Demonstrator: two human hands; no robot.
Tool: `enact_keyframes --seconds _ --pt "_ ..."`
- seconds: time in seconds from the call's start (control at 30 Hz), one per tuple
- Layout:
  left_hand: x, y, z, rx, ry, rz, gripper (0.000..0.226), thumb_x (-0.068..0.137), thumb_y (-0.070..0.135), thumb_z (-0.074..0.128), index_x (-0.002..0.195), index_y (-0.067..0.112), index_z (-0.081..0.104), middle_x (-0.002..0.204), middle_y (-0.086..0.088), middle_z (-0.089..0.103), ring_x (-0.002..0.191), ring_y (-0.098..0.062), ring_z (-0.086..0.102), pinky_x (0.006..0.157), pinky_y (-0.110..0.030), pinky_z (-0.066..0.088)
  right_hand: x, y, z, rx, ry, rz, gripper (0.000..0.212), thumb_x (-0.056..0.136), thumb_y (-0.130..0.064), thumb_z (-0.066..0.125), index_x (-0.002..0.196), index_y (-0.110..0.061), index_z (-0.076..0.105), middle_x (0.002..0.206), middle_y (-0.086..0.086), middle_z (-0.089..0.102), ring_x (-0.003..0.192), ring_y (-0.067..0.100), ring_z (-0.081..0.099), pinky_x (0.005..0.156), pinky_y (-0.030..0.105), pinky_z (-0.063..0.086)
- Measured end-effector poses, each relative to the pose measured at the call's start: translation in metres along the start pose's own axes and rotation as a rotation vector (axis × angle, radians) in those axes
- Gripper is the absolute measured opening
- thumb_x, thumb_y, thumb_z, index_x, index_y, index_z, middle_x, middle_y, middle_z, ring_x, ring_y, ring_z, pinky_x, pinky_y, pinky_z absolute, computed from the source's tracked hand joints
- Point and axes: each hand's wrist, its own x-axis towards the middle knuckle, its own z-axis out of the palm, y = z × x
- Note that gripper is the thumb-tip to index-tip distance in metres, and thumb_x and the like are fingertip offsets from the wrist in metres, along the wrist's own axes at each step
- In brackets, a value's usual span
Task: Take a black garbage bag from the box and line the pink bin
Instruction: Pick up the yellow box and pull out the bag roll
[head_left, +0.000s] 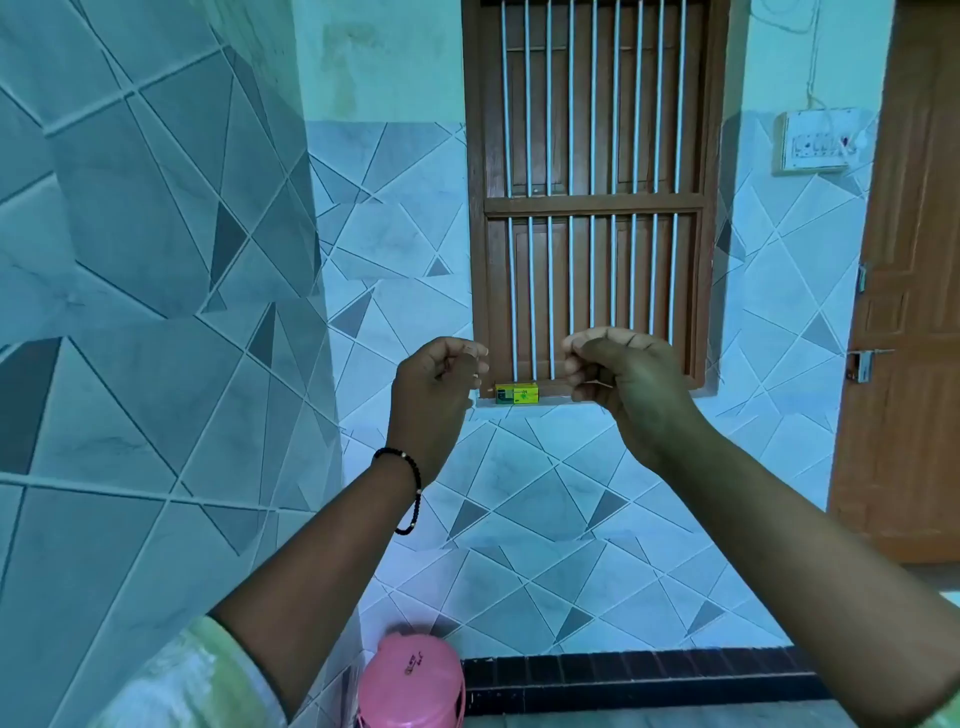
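Here, a head-worn view looks at a tiled wall; both arms reach up toward a barred window.
Left hand: the left hand (441, 382) sits at centre frame, just left of the box; its fingers are curled in with the thumb against them; nothing shows between them, so it appears closed on nothing; a black bead bracelet (410, 491) hangs at the wrist.
Right hand: the right hand (618, 374) sits just right of the box, fingers curled inward; a thin pale sliver shows at the fingertips, too small to name; whether it pinches anything I cannot tell.
Box: a small green and yellow box (516, 393) lies on the window sill (556, 397), at centre frame between the 2 hands and behind them; neither hand touches it.
Bin: the pink bin (410, 680), lid on, stands at the bottom of the frame, left of centre, well below the box.
Bag: no black bag is in view.
Step in hand: likely reaching for the box.
How to do it well: steady the box with 1 hand; draw out 1 bag with the other; keep the box from sliding off the narrow sill; the bin's lid must come off before lining.
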Motion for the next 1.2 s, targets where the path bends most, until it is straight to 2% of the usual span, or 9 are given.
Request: enact_keyframes --seconds 0.13,0.3,0.47,0.57,0.83,0.93,1.07,1.2 --pt "0.013 -0.012 0.004 -0.019 0.022 -0.005 0.022 0.092 0.009 0.047 0.079 0.018 0.064 0.074 0.003 0.064 0.065 -0.009 0.055 0.061 -0.022 0.047 0.014 0.012 -0.005 0.018 0.014 -0.007 0.022 0.088 -0.002 0.05 0.075 -0.006 0.067 0.059 0.004 0.06 0.055 0.016 0.051 0.053 0.026 0.043" --pt "0.039 -0.042 0.026 -0.038 0.022 -0.002 0.022 0.092 0.011 0.048 0.079 0.02 0.064 0.073 0.004 0.064 0.058 0.001 0.056 0.059 -0.02 0.047 0.048 0.036 -0.02 0.016 -0.023 -0.007 0.022 0.088 -0.002 0.05 0.074 -0.007 0.067 0.058 0.003 0.06 0.055 0.017 0.051 0.054 0.026 0.043" --pt "0.071 -0.076 0.053 -0.073 0.031 -0.036 0.021 0.092 0.012 0.049 0.08 0.022 0.064 0.074 0.004 0.064 0.062 -0.005 0.056 0.059 -0.021 0.046 0.091 0.061 -0.045 0.003 -0.117 0.001 0.024 0.089 -0.002 0.05 0.073 -0.008 0.068 0.059 0.005 0.06 0.056 0.017 0.051 0.052 0.025 0.044" --pt "0.091 -0.105 0.073 -0.035 0.004 -0.048 0.022 0.092 0.013 0.05 0.08 0.023 0.064 0.074 0.006 0.065 0.059 0.001 0.057 0.059 -0.02 0.047 0.124 0.085 -0.064 0.009 -0.15 0.026 0.028 0.09 -0.003 0.049 0.07 -0.009 0.068 0.058 0.004 0.061 0.055 0.016 0.052 0.051 0.025 0.044" --pt "0.141 -0.198 0.111 0.046 -0.021 -0.145 0.02 0.093 0.014 0.05 0.082 0.022 0.065 0.072 0.01 0.066 0.059 0.003 0.057 0.06 -0.02 0.048 0.196 0.174 -0.107 0.046 -0.132 0.159 0.024 0.09 -0.006 0.049 0.074 -0.005 0.066 0.057 0.002 0.062 0.054 0.015 0.054 0.051 0.025 0.044" --pt "0.157 -0.232 0.122 0.033 -0.028 -0.185 0.021 0.092 0.013 0.05 0.081 0.022 0.065 0.068 0.01 0.066 0.058 0.002 0.056 0.058 -0.018 0.047 0.217 0.21 -0.115 0.072 -0.112 0.201 0.029 0.09 -0.006 0.049 0.068 -0.009 0.07 0.057 0.003 0.062 0.054 0.015 0.054 0.052 0.026 0.043" --pt "0.184 -0.282 0.132 0.041 -0.067 -0.195 0.019 0.093 0.014 0.05 0.083 0.02 0.064 0.075 0.005 0.066 0.059 0.004 0.056 0.057 -0.015 0.047 0.248 0.258 -0.119 0.071 -0.098 0.233 0.036 0.09 -0.006 0.049 0.064 -0.014 0.072 0.058 0.002 0.062 0.054 0.015 0.055 0.052 0.025 0.045" --pt "0.223 -0.338 0.138 0.033 -0.107 -0.228 0.018 0.093 0.013 0.049 0.085 0.02 0.063 0.077 0.004 0.065 0.067 -0.005 0.057 0.059 -0.017 0.047 0.287 0.309 -0.117 0.068 -0.047 0.267 0.028 0.09 -0.006 0.048 0.072 -0.008 0.069 0.059 0.003 0.062 0.055 0.016 0.055 0.052 0.025 0.045"
